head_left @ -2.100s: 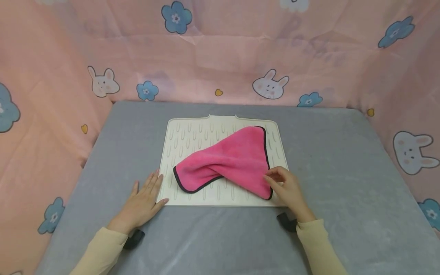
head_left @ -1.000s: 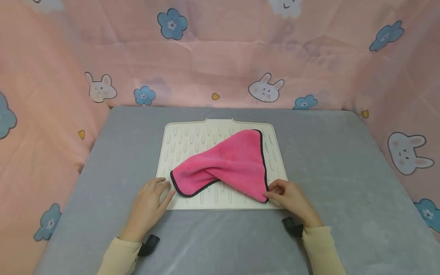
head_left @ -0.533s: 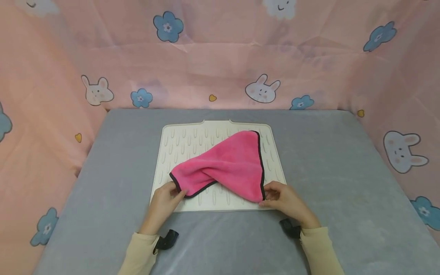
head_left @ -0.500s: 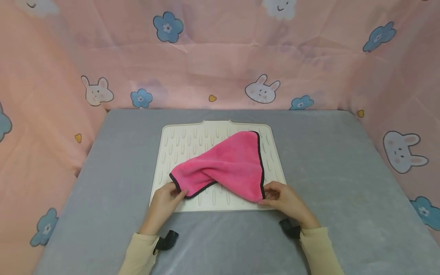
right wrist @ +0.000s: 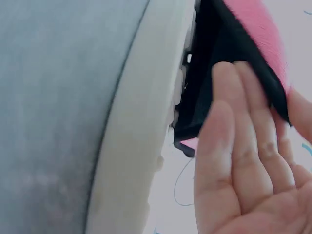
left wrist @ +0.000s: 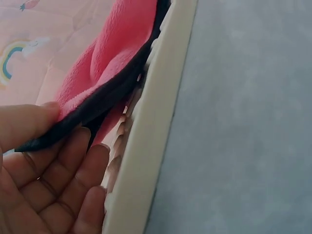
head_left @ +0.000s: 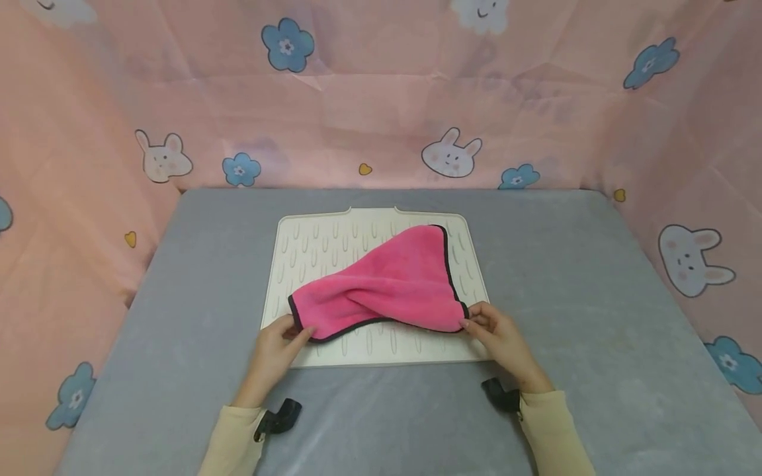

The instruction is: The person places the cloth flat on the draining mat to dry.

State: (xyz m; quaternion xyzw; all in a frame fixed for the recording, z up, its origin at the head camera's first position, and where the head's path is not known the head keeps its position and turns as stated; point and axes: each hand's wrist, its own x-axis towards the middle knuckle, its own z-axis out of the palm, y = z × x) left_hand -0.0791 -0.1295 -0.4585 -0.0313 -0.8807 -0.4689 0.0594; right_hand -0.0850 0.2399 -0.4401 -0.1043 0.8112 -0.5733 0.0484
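Note:
A pink cloth (head_left: 387, 284) with black edging lies twisted over a cream ridged mat (head_left: 309, 244). My left hand (head_left: 274, 354) pinches its near left corner, thumb on top and fingers beneath, as the left wrist view shows with the black edge (left wrist: 97, 105) between them. At the near right corner my right hand (head_left: 500, 340) pinches the cloth between thumb and fingers. In the right wrist view that corner is lifted off the mat (right wrist: 141, 122), and a dark underside (right wrist: 219, 53) shows above the fingers.
The mat lies on a grey cloth-covered table (head_left: 559, 277). Behind and at the sides hangs a pink curtain (head_left: 369, 99) printed with rabbits and flowers. A black wrist camera (head_left: 280, 418) sits at the left sleeve, another black wrist camera (head_left: 500, 396) at the right.
My left hand has come off the mat's left edge and taken the cloth's left corner. My right hand has gripped the right corner and raised it slightly outward.

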